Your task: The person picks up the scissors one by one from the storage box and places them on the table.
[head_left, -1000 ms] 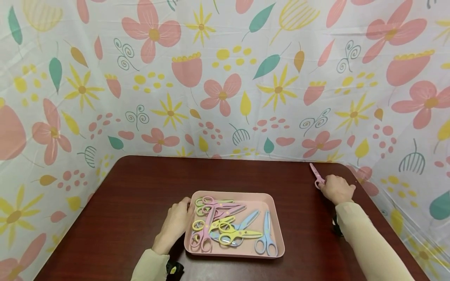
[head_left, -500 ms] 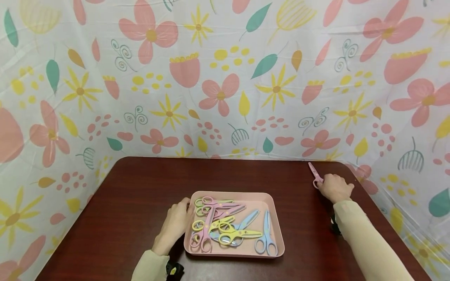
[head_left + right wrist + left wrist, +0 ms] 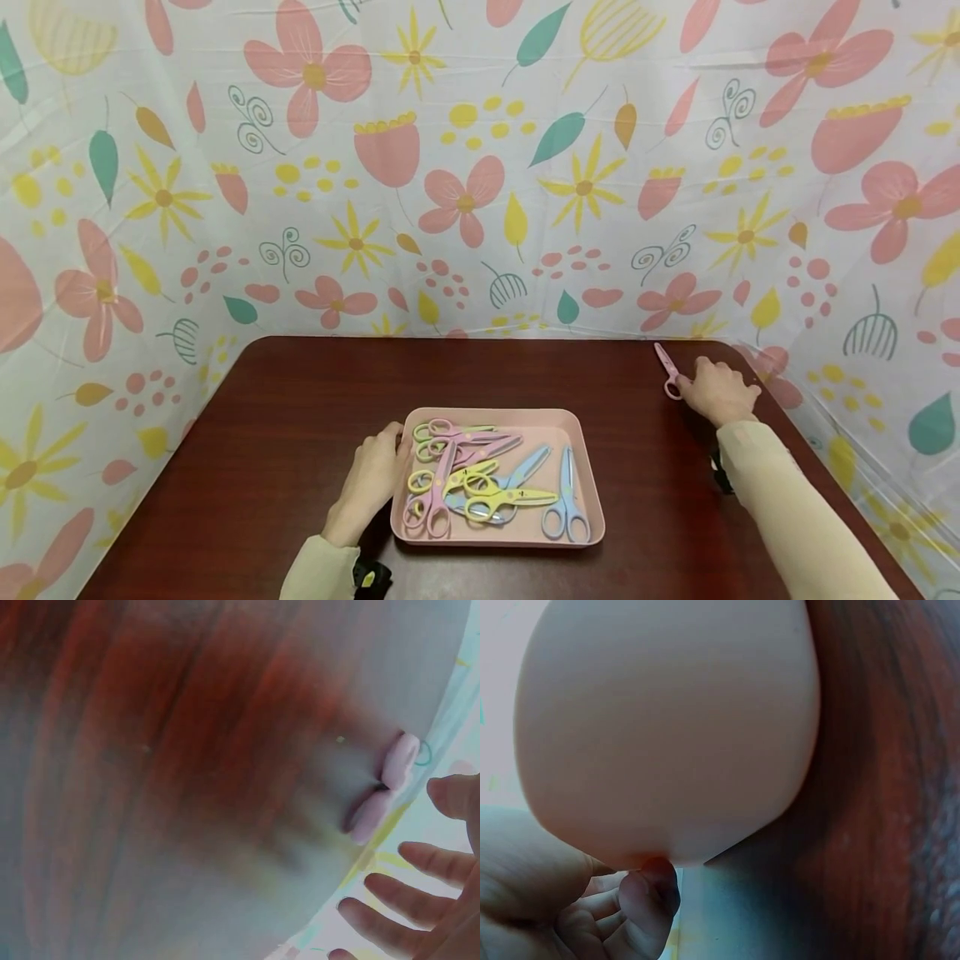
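The right hand [image 3: 720, 390] has its fingers apart and slightly bent, the thumb standing away from the rest, and it has hold of nothing. Just beside it, near the far right corner of the table [image 3: 262, 417], lies a pair of pink scissors [image 3: 664, 362], the blades together and pointing at the far edge, the handles [image 3: 399, 761] turned toward the hand. In the right wrist view a gap shows between the fingertips and these handles.

The left hand [image 3: 372, 467] is at the left side of the pink tray [image 3: 555, 433], its fingertips by the far left corner and one of them touching the wall. The close view is blurred and partly cut off, so I cannot tell whether it grips the rim or only rests there.

Inside the tray, more scissors overlap in a loose pile toward the left: green scissors [image 3: 483, 428] at the far left, pink ones around them, then yellow scissors [image 3: 517, 497] lying over blue ones. Apart from the pile, on the right, blue scissors [image 3: 567, 492] lie with their loops toward the near rim.

Both arms have cream sleeves [image 3: 795, 508], with a black band [image 3: 372, 577] at the left wrist. Behind the dark red-brown table hangs a white curtain [image 3: 465, 83] printed with flowers and leaves.
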`<state>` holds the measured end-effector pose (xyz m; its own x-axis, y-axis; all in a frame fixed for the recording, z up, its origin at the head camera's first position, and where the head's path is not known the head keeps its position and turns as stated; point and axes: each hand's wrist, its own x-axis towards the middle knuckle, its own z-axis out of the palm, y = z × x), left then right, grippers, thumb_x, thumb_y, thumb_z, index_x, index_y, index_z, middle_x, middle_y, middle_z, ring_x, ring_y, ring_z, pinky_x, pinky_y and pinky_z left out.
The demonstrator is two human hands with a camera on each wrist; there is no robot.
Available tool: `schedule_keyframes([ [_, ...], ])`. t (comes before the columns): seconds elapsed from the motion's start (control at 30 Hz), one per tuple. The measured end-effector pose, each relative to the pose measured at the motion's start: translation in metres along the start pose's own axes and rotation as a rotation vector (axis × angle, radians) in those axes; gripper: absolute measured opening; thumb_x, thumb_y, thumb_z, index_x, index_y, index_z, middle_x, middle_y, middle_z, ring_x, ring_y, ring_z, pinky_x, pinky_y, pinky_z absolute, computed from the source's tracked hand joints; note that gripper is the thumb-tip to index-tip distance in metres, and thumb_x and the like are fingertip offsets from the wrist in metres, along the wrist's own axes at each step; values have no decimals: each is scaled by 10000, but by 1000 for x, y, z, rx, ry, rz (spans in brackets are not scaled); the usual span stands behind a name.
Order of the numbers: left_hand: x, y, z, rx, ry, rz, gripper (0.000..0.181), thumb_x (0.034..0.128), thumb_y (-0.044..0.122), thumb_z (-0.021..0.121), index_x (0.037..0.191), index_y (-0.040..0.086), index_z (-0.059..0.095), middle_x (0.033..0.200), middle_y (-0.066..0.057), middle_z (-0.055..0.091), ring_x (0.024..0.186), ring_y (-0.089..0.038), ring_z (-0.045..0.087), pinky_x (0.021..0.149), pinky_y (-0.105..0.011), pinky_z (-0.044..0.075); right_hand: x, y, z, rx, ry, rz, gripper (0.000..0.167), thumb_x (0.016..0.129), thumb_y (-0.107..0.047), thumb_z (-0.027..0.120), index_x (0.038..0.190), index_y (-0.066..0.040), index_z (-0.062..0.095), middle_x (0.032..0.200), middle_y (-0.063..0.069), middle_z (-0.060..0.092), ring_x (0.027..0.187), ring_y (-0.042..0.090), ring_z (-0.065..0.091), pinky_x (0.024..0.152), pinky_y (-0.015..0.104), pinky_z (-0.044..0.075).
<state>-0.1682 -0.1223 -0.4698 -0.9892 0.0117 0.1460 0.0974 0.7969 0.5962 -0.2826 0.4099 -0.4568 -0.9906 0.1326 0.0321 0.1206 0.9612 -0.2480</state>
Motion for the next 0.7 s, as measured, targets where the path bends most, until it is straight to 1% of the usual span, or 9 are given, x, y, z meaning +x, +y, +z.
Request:
schedule_keyframes([
  [0.17,0,0,0,-6,4,6,254,981,151,572,1167,-13,626,848,-146,679,680,-300,650,589,-445,497,-1,-7,-7,-4,17,-24,628,956,-410,538,1356,51,390,1264,392,382,1123,619,330,827,792,197],
  [0.33,2,-1,0,-4,7,18,255,984,152,571,1161,-23,624,782,-120,653,606,-242,601,554,-403,469,-3,-24,-15,-22,42,-81,594,959,-383,541,1352,38,393,1252,385,379,1132,600,318,833,780,195],
  [0.5,2,-2,1,-5,0,-2,262,987,172,567,1164,-10,629,782,-118,652,600,-232,596,551,-393,468,-7,-44,-13,-67,73,-146,546,958,-344,555,1343,19,421,1245,347,409,1138,564,342,832,746,228],
  [0.7,1,-2,1,-12,-15,-15,267,991,173,558,1176,-10,623,818,-129,665,628,-245,617,568,-411,482,-16,-68,-8,-100,106,-231,536,956,-318,586,1368,-6,442,1302,325,426,1184,539,351,862,731,238],
])
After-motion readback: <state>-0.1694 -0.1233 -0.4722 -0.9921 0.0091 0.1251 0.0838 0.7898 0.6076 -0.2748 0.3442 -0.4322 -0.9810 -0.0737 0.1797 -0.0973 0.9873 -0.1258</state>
